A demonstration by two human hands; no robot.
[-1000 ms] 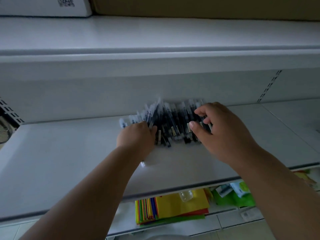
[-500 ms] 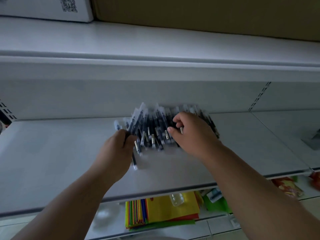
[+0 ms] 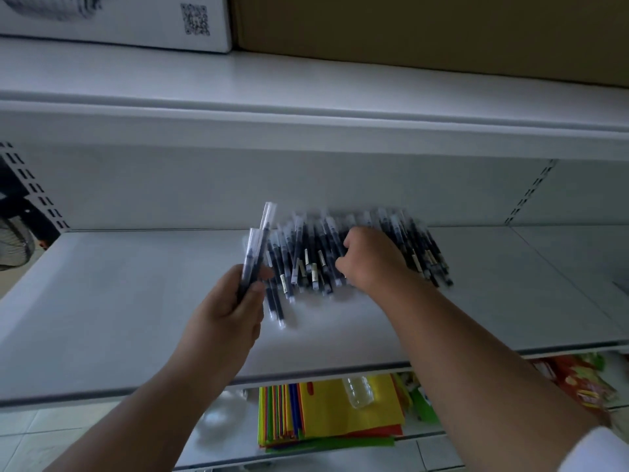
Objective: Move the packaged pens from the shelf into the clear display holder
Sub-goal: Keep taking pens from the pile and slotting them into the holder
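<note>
A pile of dark pens in clear wrappers lies in the middle of the white shelf, close to its back wall. My left hand grips two or three wrapped pens and holds them upright just left of the pile, a little above the shelf. My right hand rests on the pile's middle with its fingers curled round several pens. The right end of the pile sticks out beyond that hand. No clear display holder is in view.
An upper shelf carries a white box and a brown carton. Below the front edge lie colourful folders, a small clear bottle and snack packets. A fan stands at far left.
My left hand has lifted a few pens off the pile's left end and drawn them back and up. My right hand has stayed on the pile, fingers gathering pens.
</note>
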